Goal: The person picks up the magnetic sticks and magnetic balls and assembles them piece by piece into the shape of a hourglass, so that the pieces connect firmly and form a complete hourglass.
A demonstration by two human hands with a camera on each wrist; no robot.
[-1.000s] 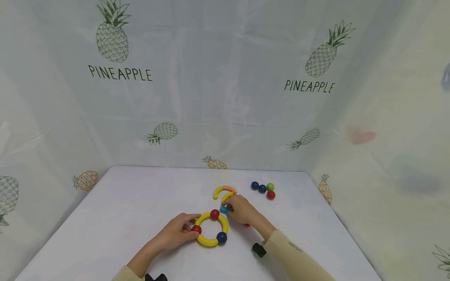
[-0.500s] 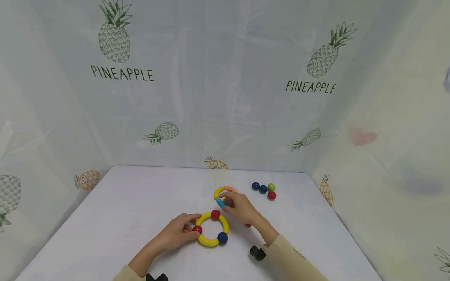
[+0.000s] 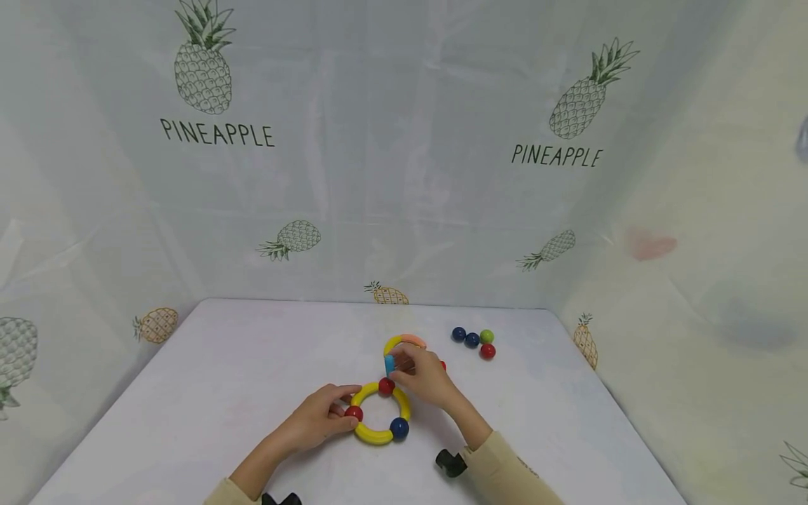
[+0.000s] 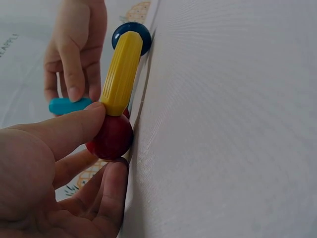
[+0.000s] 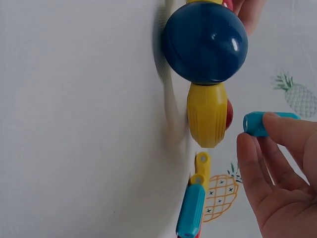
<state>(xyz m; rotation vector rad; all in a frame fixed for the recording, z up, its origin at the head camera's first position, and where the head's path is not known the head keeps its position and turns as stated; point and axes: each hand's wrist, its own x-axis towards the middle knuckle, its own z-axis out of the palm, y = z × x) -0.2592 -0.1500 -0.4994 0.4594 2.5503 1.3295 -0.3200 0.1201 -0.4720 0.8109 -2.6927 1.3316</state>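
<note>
A ring of yellow curved sticks (image 3: 374,436), red balls and a dark blue ball (image 3: 399,428) lies on the white table. My left hand (image 3: 318,419) holds the ring's left side, its thumb and fingers pinching a red ball (image 4: 111,139) where a yellow stick (image 4: 121,74) joins it. Between thumb and fingertips, my right hand (image 3: 424,377) pinches a light blue stick (image 3: 389,365), which points toward me. In the head view its lower end is right at the ring's far red ball (image 3: 386,386).
Beyond the right hand lie an orange curved stick (image 3: 413,340) and a yellow curved stick (image 3: 391,344), partly hidden. Another light blue stick (image 5: 190,210) shows in the right wrist view. Dark blue balls (image 3: 472,339), a green ball (image 3: 487,337) and a red ball (image 3: 488,351) sit at back right.
My right hand has lifted the light blue stick, brought it left and turned it from lying sideways to pointing at the ring's far red ball. The left hand has stayed put.
</note>
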